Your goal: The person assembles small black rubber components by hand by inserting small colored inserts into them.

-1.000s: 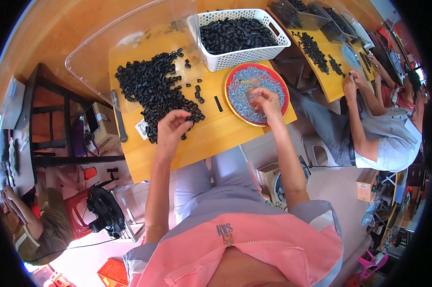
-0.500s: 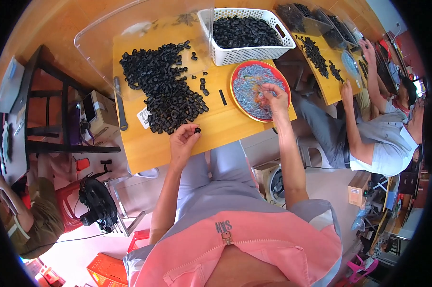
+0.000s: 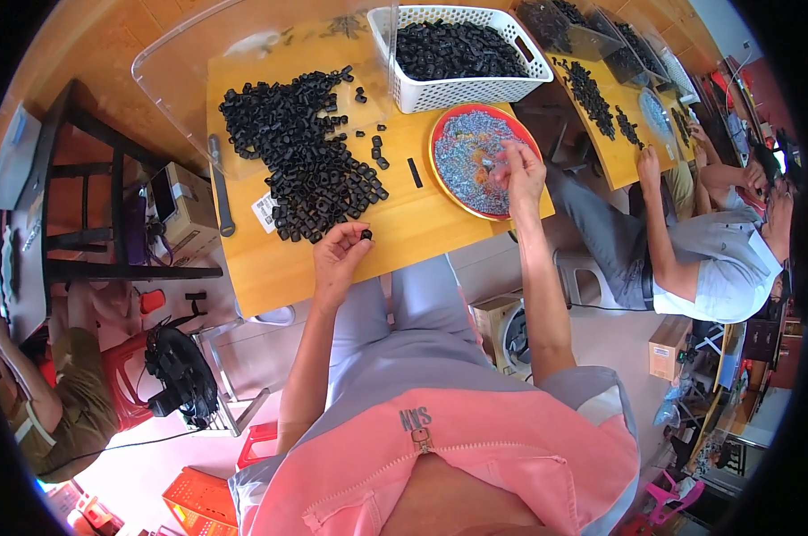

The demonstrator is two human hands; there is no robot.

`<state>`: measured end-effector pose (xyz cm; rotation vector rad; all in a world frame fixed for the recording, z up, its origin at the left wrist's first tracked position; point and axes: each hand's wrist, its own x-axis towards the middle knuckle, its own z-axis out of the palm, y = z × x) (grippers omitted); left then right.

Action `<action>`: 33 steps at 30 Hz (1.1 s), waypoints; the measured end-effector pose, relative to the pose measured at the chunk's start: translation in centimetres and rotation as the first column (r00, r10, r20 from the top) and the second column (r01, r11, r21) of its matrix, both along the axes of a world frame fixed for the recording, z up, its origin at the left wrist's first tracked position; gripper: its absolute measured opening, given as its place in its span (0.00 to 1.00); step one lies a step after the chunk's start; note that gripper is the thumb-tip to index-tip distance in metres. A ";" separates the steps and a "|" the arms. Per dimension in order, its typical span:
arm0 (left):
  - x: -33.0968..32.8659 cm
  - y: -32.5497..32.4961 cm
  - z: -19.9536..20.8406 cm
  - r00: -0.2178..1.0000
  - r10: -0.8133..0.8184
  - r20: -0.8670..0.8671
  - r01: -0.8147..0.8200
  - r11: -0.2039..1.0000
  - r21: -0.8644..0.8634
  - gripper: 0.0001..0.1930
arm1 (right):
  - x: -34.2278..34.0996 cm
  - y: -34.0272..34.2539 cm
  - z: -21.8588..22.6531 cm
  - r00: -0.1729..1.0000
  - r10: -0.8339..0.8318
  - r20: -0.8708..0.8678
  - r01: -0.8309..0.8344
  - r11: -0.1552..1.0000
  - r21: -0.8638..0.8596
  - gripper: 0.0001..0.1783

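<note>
Near the table's front edge, my left hand (image 3: 335,261) is closed in a pinch on a small black plastic part (image 3: 366,235). A heap of similar black parts (image 3: 310,179) spreads over the table just beyond it. My right hand (image 3: 522,175) hovers over a round red tray (image 3: 522,129) with a yellow edge, its fingertips drawn together. Many tiny silvery metal pieces (image 3: 462,156) fill the tray. Whatever the right fingers hold, if anything, is too small to make out.
A white perforated basket (image 3: 462,91) full of black parts stands behind the tray. A thin black strip (image 3: 415,172) and a dark flat tool (image 3: 221,192) lie on the wooden table (image 3: 404,241). To the right, a person in a light shirt (image 3: 721,268) works at another table.
My right hand has shifted slightly right and lifted a little from the metal pieces. My left hand keeps its pinch on the black part. The view has tilted slightly.
</note>
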<state>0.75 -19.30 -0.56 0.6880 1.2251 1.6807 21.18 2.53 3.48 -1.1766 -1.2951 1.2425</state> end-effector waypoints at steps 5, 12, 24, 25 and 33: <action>0.0 0.0 -0.3 1.000 0.000 -0.001 0.000 1.000 0.000 0.10 | 1.8 1.0 -1.3 0.996 -0.035 0.079 0.032 0.999 0.039 0.06; 0.1 0.1 -0.2 1.000 0.012 0.002 -0.012 1.000 -0.010 0.10 | 2.2 0.9 -2.5 0.812 -0.081 0.578 -0.106 0.953 0.283 0.05; 0.1 0.0 0.4 0.999 -0.001 0.032 0.001 1.000 -0.007 0.10 | 0.3 -0.3 -0.6 0.511 0.036 0.859 -0.440 0.869 0.225 0.05; 0.1 -0.1 0.4 0.999 0.009 0.032 -0.009 1.000 -0.010 0.10 | 0.1 -0.2 -0.5 0.481 0.049 0.875 -0.464 0.861 0.207 0.04; 0.1 0.0 -0.2 1.000 0.013 -0.002 -0.013 1.000 0.013 0.11 | 0.9 0.8 -0.8 0.432 0.024 0.902 -0.607 0.747 0.271 0.05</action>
